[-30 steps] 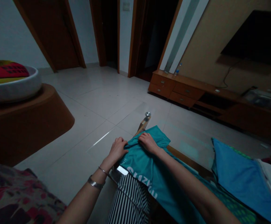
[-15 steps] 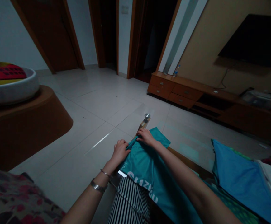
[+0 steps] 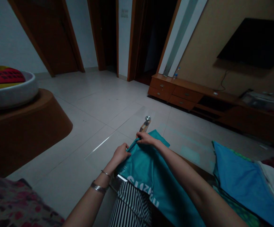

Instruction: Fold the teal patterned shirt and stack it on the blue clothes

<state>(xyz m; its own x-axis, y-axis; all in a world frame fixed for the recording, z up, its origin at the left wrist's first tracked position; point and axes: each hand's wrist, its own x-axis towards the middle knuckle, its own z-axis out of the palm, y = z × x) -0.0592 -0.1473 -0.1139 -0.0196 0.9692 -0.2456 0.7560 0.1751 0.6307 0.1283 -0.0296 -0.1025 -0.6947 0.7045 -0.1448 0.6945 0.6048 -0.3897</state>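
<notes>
Teal shirt (image 3: 148, 167), smooth knit with white lettering, lies on the glass surface (image 3: 186, 142); my left hand (image 3: 121, 154) and right hand (image 3: 145, 138) pinch its edge, fingers closed.

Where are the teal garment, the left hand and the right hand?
teal garment (image 3: 148, 167), head view, on the flat cloth above the white lettering.
left hand (image 3: 121, 154), head view, on the back of the hand.
right hand (image 3: 145, 138), head view, on the knuckles.
</notes>
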